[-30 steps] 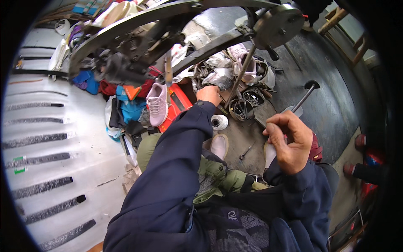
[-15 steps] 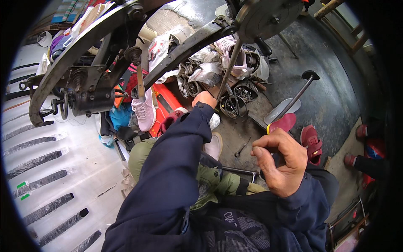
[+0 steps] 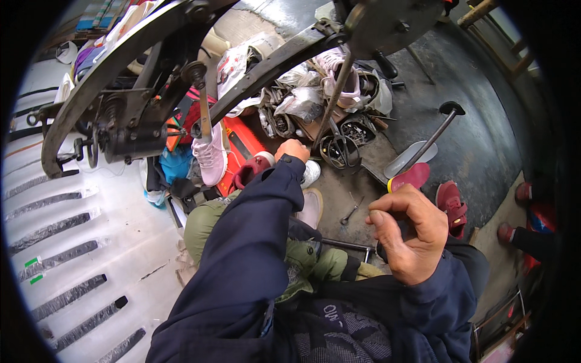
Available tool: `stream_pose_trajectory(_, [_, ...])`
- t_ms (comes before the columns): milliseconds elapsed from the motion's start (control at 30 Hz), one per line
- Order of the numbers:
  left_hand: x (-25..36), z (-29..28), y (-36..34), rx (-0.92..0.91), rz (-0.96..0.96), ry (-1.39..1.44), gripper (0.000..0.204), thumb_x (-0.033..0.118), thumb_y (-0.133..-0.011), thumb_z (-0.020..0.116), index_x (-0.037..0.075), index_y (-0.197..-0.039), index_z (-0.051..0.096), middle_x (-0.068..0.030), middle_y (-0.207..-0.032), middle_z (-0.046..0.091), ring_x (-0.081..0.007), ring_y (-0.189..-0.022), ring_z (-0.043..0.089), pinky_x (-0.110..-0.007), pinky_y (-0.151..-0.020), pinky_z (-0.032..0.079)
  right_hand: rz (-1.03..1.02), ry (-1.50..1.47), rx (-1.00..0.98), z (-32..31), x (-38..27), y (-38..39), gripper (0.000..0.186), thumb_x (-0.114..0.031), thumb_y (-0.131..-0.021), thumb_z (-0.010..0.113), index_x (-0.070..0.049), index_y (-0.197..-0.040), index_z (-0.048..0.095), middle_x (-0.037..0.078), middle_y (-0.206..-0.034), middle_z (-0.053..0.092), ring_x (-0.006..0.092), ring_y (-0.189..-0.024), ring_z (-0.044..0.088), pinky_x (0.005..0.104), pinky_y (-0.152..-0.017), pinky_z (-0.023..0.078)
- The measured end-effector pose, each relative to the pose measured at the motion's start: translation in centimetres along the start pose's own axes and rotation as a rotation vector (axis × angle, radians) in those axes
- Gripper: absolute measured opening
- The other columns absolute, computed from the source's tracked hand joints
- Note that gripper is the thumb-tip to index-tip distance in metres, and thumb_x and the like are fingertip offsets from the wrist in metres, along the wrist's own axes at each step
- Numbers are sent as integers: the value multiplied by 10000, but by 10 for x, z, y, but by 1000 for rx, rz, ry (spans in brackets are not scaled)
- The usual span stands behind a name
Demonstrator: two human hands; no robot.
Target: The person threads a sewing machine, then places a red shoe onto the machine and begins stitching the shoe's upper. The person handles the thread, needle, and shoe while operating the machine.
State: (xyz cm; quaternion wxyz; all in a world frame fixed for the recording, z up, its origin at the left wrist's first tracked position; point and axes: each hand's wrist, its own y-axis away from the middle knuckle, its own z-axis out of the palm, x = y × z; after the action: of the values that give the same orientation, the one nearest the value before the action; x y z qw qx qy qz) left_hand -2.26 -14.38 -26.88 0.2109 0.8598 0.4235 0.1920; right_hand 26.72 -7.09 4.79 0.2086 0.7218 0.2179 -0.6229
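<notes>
The machine (image 3: 130, 136) looks like worn dark metal with a dull sheen, the bag (image 3: 299, 103) crinkled glossy plastic, the sleeve (image 3: 233, 236) matt cloth, the red insole (image 3: 410, 178) matt, the floor (image 3: 478, 157) smooth and faintly glossy.

So the left arm (image 3: 239, 227) is reaching way out front, elbow pretty straight, with the left hand (image 3: 292, 150) balled up, knuckles on top, fingertips hidden. Right arm's (image 3: 442, 296) bent in closer, the right hand (image 3: 411, 236) raised with fingers curled, thumb and forefinger tips basically together.
</notes>
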Motion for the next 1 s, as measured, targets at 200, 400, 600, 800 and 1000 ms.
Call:
stream_pose_trajectory(200, [-11,-8,12,0,138,-99,246,268,-876,679,163,-1031,838,-145,-1123,783,-358,-1061,746,-479,-931,591,10,-2,-23,5,1,0,140,93,-852,733,32,-978,732,95,-822,671,171,-685,638,279,-657,501])
stream_pose_trajectory(400, [-10,6,-3,-109,144,25,343,285,-903,646,197,-1192,810,-131,-1276,743,-366,-1269,630,-508,-1092,495,100,-35,-2,7,7,1,106,82,-884,715,45,-984,718,79,-833,658,145,-705,623,267,-665,496])
stream_pose_trajectory(600, [-22,48,-41,-106,0,167,513,358,-920,658,124,-1374,709,-217,-1389,682,-430,-1336,602,-471,-1156,454,138,2,-2,10,16,-2,93,55,-908,712,45,-1000,711,61,-822,633,126,-686,606,257,-643,478])
stream_pose_trajectory(800, [-47,113,-92,-150,-13,205,494,351,-886,618,43,-1254,735,-282,-1297,698,-451,-1243,641,-491,-1090,489,187,-10,10,13,22,-8,76,46,-921,710,42,-997,707,56,-824,633,115,-676,602,257,-633,475])
stream_pose_trajectory(1000, [-59,157,-128,-98,-37,84,438,308,-879,568,28,-1146,774,-299,-1268,702,-479,-1244,630,-478,-1073,496,206,-14,15,17,26,-13,79,44,-920,719,43,-998,708,71,-845,657,122,-684,614,256,-654,500])
